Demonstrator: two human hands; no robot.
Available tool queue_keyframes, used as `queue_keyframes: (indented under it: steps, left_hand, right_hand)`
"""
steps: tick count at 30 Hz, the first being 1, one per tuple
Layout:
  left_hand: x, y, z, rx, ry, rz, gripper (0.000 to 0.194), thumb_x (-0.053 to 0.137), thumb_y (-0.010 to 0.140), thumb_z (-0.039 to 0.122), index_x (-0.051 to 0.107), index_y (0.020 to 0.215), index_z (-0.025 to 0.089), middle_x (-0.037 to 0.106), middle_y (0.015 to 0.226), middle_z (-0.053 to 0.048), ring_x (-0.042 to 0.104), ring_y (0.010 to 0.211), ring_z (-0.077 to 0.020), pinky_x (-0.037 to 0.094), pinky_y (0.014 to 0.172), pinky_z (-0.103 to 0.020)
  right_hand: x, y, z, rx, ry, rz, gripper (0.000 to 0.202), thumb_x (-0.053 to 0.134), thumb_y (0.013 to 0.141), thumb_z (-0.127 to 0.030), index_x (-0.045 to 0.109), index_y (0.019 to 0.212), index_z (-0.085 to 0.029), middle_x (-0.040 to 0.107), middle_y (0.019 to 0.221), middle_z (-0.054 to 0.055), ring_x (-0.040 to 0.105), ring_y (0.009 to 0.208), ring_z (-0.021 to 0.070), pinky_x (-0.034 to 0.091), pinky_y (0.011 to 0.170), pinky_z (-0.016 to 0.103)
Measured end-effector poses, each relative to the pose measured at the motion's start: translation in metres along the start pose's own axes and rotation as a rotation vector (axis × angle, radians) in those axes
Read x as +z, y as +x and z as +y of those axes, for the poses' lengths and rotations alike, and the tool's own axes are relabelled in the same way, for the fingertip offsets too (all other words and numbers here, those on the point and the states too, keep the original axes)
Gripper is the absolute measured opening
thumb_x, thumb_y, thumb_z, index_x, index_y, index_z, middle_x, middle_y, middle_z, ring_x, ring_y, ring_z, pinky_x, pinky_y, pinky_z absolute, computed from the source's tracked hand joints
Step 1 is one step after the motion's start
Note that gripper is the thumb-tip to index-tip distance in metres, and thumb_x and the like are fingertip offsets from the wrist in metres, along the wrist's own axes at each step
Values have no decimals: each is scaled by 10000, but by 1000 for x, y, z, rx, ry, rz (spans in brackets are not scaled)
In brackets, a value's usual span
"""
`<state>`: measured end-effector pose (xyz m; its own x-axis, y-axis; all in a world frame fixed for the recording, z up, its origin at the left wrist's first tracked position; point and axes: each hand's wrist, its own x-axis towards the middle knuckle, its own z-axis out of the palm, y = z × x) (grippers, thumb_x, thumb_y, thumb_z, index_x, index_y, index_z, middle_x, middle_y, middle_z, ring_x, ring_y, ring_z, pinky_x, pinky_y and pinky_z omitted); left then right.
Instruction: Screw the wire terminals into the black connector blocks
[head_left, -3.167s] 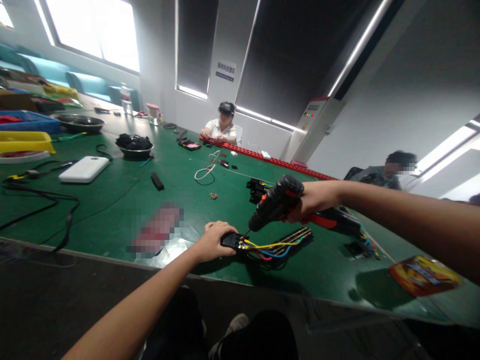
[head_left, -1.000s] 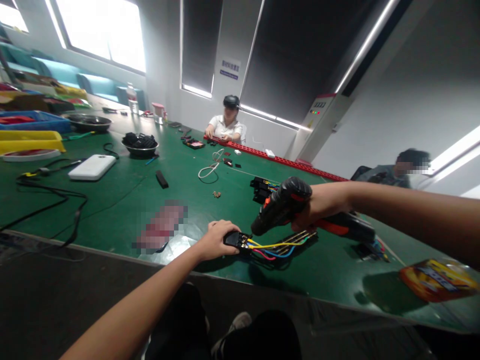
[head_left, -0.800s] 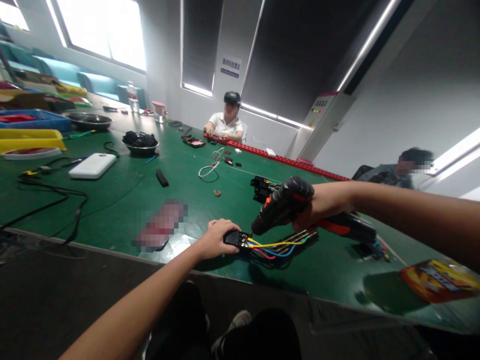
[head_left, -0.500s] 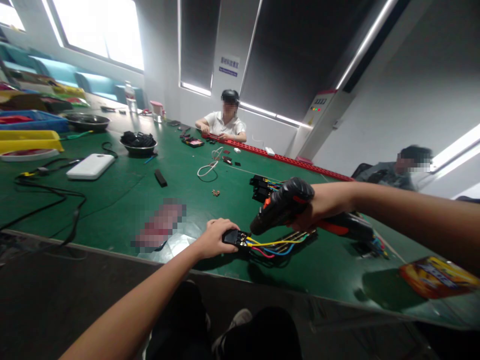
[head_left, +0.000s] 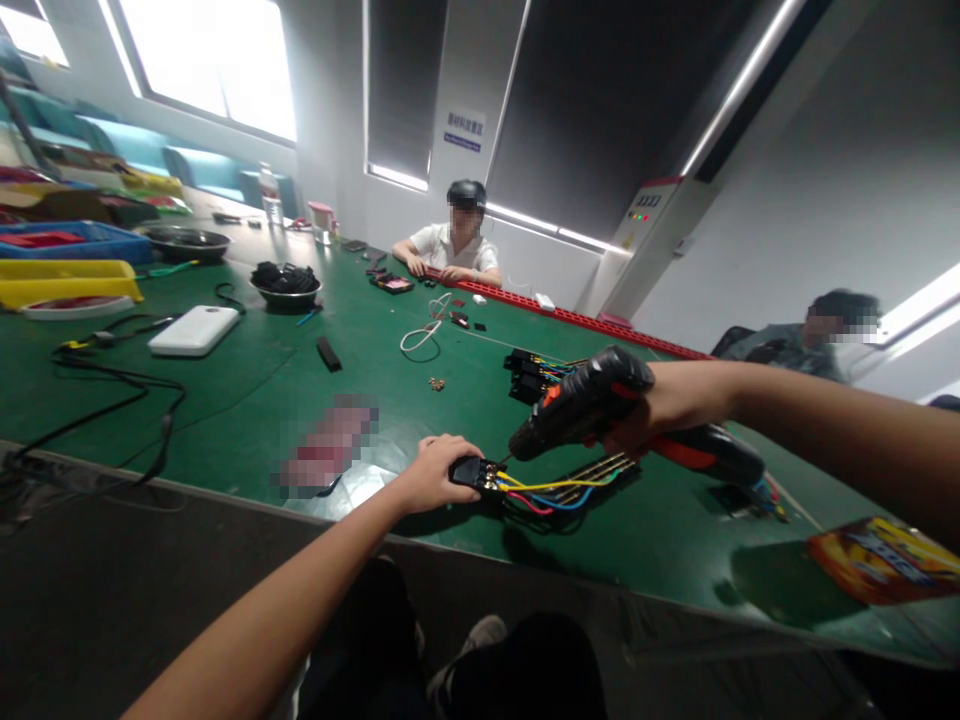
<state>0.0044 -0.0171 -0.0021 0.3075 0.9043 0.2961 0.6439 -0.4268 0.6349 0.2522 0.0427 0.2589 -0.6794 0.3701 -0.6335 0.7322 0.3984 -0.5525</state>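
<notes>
My left hand [head_left: 442,474] is closed round a black power socket-like block [head_left: 469,470] near the table's front edge. Yellow, blue, red and green wires [head_left: 562,490] run from its right end toward a row of brass-coloured strips [head_left: 600,470]. My right hand [head_left: 637,415] grips a black and orange cordless screwdriver [head_left: 574,400] by its handle. Its nose points down and left, with the thin bit close to the terminals at the block's right end. Whether the bit touches a screw I cannot tell. More black blocks with wires [head_left: 529,375] lie just behind the screwdriver.
Small brass screws [head_left: 436,384] lie mid-table. A black strip [head_left: 328,353], a white power bank [head_left: 195,330] and a metal bowl of black parts [head_left: 285,288] are to the left. At front right lies a bright snack packet [head_left: 885,560]. A person [head_left: 457,235] sits across the table.
The screwdriver's nose has lifted slightly and drawn back to the right from the block, showing its bit. My left hand keeps its hold. The whole view has shifted slightly.
</notes>
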Motion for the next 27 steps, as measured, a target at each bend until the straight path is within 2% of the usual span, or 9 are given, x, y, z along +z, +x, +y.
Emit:
queue_keyframes:
  steps: [3, 7, 11, 18, 24, 27]
  left_hand:
    - [0, 1, 0, -2, 2, -2, 425, 793, 689, 359, 643, 1076, 268, 674, 1091, -11, 577, 1061, -257, 330, 943, -405]
    - [-1, 0, 0, 4, 6, 1, 417, 791, 692, 358, 643, 1071, 265, 671, 1074, -6, 583, 1043, -247, 333, 939, -397]
    - [1, 0, 0, 7, 7, 8, 408, 783, 702, 364, 640, 1071, 268, 670, 1076, -4, 581, 1049, -247, 325, 952, -401]
    - [0, 0, 0, 2, -2, -3, 425, 796, 687, 347, 640, 1074, 263, 667, 1085, -8, 578, 1058, -249, 324, 950, -399]
    - [-1, 0, 1, -11, 0, -10, 421, 785, 693, 370, 642, 1075, 267, 670, 1088, -16, 572, 1065, -258, 324, 956, -410]
    - [-1, 0, 1, -9, -1, -11, 416, 781, 694, 376, 643, 1072, 270, 670, 1084, -13, 574, 1061, -260, 328, 955, -414]
  right_hand:
    - [2, -2, -4, 35, 42, 21, 336, 726, 695, -301, 613, 947, -110, 572, 787, 6, 532, 674, 133, 477, 612, 275]
    - [7, 2, -6, 68, 23, -39, 256, 697, 672, -283, 592, 846, -128, 522, 683, -32, 483, 600, 107, 435, 556, 255]
    - [10, 6, -5, 68, 56, -22, 285, 720, 645, -287, 588, 851, -141, 527, 685, -36, 494, 591, 109, 439, 545, 252]
    - [8, 3, -6, 92, 43, 6, 308, 744, 662, -356, 618, 853, -151, 573, 722, -8, 536, 624, 133, 462, 565, 261]
    - [9, 6, -9, -3, -33, -5, 303, 745, 685, -365, 648, 862, -139, 605, 744, 4, 565, 668, 154, 486, 590, 274]
    - [10, 5, -8, 20, -27, 1, 271, 744, 697, -357, 639, 818, -139, 600, 724, 7, 561, 660, 149, 485, 584, 269]
